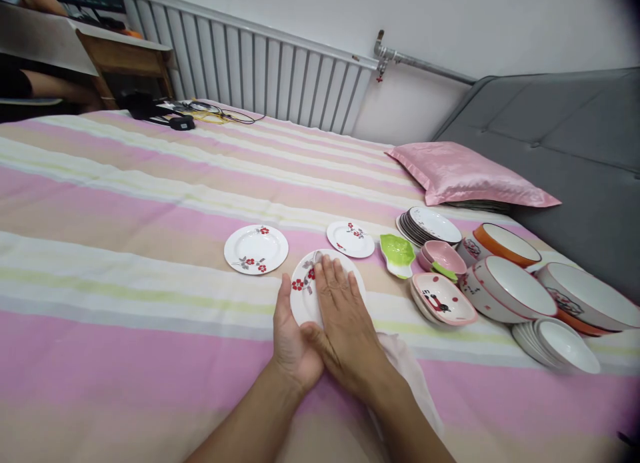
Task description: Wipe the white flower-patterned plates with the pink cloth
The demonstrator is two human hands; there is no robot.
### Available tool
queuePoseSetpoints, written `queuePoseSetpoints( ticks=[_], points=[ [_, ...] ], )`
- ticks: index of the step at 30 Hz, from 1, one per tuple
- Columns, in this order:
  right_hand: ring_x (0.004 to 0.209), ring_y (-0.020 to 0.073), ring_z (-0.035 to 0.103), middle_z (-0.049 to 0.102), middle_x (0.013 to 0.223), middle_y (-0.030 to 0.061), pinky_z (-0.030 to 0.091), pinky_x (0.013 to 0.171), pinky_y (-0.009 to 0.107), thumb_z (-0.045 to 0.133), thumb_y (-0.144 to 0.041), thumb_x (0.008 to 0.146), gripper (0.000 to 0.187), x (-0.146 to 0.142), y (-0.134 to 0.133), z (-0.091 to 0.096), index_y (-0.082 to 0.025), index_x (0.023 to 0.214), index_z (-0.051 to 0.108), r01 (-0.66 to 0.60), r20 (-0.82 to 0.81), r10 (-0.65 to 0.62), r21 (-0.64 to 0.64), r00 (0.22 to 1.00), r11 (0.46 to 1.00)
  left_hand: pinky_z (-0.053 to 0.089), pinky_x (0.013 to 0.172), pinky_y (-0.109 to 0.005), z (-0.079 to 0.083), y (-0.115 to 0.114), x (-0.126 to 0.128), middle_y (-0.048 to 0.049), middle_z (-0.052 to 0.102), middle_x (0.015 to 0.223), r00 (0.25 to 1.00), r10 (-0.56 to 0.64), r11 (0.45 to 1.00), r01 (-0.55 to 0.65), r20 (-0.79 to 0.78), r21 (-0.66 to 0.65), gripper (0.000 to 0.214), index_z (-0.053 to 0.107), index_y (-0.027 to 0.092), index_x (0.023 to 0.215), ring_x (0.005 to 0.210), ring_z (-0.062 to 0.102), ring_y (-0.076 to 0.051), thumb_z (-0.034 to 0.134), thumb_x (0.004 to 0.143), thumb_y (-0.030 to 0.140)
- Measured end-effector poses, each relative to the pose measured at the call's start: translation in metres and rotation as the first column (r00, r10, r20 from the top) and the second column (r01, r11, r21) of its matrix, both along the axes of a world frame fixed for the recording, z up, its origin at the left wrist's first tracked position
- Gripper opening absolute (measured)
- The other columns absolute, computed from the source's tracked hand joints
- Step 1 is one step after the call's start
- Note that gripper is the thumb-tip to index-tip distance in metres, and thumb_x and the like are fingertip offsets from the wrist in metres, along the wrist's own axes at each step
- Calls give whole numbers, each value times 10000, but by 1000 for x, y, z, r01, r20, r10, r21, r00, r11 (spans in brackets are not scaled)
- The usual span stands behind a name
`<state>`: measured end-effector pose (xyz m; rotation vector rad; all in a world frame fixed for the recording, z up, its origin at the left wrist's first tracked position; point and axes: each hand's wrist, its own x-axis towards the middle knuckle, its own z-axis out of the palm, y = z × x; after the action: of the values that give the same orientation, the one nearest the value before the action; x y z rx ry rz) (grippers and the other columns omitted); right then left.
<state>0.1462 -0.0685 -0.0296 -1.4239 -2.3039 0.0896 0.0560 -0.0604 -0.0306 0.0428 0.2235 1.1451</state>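
Note:
A white plate with red flowers and grey leaves [306, 301] is held up at the middle, tilted toward me. My left hand [295, 346] supports it from the near left, thumb up along the rim, other fingers hidden. Flat across the plate's face lies my right hand [343, 316], fingers stretched and close together. Whether anything is under that palm cannot be seen. Behind my right forearm a pale cloth [407, 373] rests on the bed. Two similar flowered plates lie just beyond: one at the left [255, 249] and a smaller one [351, 239] at the right.
On the striped bedspread [150, 263], at right, are a green leaf-shaped dish [398, 253], pink bowls [443, 256], a cat-print dish [444, 297], stacked plates [434, 224], large bowls [520, 286] and small white bowls [567, 346]. Behind lie a pink pillow [470, 173] and cables [220, 113]. A person sits far left.

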Motion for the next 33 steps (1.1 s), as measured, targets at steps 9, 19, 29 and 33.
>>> queuePoseSetpoints(
  ticks=[9,19,29,33],
  points=[
    [1352,227,-27,26,1469,112,81,1099,480,235,-564,871,740,0,-3,-3,-68,1404,96,95,33,-91,-187,995,978,378,968,-413,9,13,-19,-93,633,1114,963,260,965,-262,-75,-29,467,568,184,1152,1080,544,-270,500,784,463],
    [1352,191,-27,-19,1475,43,118,1114,398,285,-542,872,736,-22,-28,23,-133,1411,-5,-276,-87,262,-280,961,919,490,819,-367,12,18,-36,-72,685,769,969,227,957,-240,-94,-166,432,641,126,911,839,646,-241,554,721,505],
    [1355,230,-11,19,1481,83,71,1112,440,341,-493,876,734,-23,-17,10,-99,1412,30,-179,-127,167,-86,978,980,458,808,-187,-6,6,-6,-13,699,934,978,197,962,-181,64,-203,296,662,196,925,848,650,-127,578,741,411],
    [1339,200,168,213,1455,66,216,1083,404,350,-335,901,577,-10,-16,24,-154,1403,128,-66,-383,61,-2,922,998,441,884,-333,6,8,-14,-71,694,927,994,84,991,-77,63,-107,391,652,165,972,903,633,-220,540,749,466]
  ],
)
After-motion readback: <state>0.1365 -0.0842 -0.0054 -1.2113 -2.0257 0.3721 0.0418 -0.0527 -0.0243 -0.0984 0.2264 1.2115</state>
